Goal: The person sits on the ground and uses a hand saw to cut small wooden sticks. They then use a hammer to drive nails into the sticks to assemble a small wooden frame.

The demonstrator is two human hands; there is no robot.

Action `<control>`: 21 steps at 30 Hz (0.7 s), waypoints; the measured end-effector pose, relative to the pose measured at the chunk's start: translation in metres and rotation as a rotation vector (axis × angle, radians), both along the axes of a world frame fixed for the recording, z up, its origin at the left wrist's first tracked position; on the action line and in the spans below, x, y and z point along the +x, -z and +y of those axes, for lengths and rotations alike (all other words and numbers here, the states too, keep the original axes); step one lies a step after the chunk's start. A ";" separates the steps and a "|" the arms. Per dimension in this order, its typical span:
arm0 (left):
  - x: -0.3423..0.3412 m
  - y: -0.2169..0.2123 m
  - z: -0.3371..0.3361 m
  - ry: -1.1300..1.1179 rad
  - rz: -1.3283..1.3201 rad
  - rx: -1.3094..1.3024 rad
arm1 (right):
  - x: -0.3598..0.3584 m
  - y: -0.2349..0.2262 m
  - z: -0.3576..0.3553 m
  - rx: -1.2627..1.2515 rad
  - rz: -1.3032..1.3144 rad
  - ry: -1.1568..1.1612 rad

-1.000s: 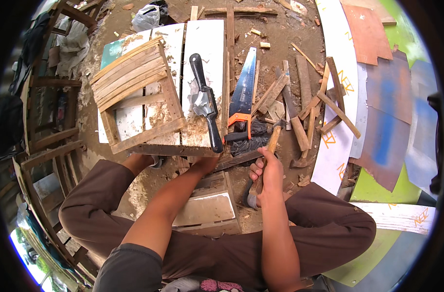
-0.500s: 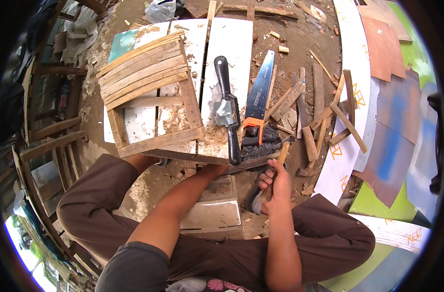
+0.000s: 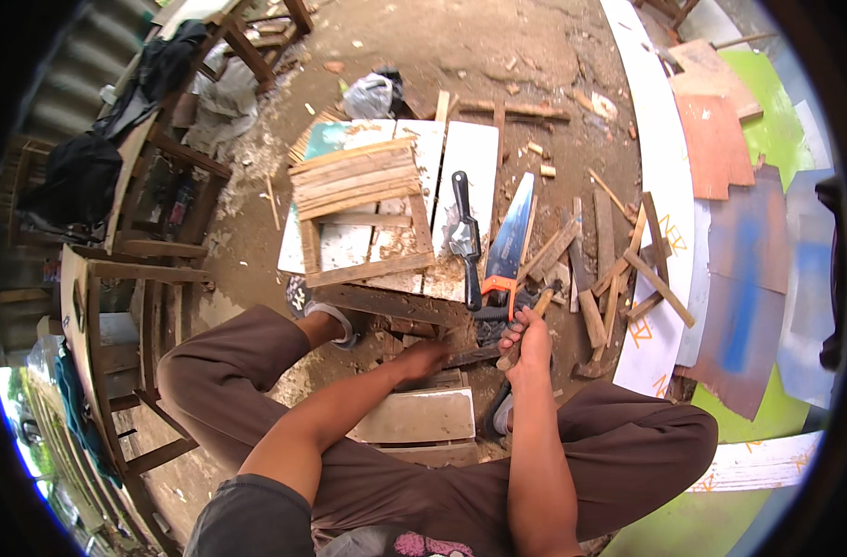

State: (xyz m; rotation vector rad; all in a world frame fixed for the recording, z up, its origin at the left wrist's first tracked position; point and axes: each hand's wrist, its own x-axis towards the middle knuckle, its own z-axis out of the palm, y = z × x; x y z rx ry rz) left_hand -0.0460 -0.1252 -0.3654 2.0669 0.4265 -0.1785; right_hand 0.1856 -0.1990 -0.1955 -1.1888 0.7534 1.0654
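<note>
Far left: wooden furniture frames (image 3: 131,278) stacked by the wall, dark cloth (image 3: 80,176) draped on top. Next over, a slatted wooden crate frame (image 3: 358,209) lies on white boards (image 3: 470,158) on the dirt floor (image 3: 460,56). Your sandalled foot (image 3: 326,316) sits just below its lower left corner. Your left hand (image 3: 423,357) reaches down to a dark wood piece (image 3: 470,355) between your knees, fingers curled on it; whether it's really gripped, cannot tell. A pale flat board (image 3: 414,418) lies just below that hand. Right of the crate, a hammer with black handle (image 3: 464,237) lies on the white board, a handsaw with orange-black handle (image 3: 509,246) just beside it, blade pointing away from you. Your right hand (image 3: 527,339) is closed around a short wooden stick (image 3: 540,304), near the saw handle, hands close together but apart. Further right: loose pile of wood offcuts (image 3: 618,269), then a long white plank (image 3: 669,186), then reddish and blue-painted sheets (image 3: 748,269), green patch beyond.
</note>
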 end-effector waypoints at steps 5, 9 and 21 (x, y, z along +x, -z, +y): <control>-0.012 -0.050 0.006 -0.009 0.203 0.013 | -0.012 -0.019 0.004 0.090 -0.021 0.103; -0.053 -0.133 0.027 0.120 0.144 0.266 | -0.027 -0.055 0.006 0.134 -0.080 0.164; -0.030 -0.399 0.140 -0.470 -0.564 0.464 | -0.034 -0.268 0.006 0.555 -0.539 -0.010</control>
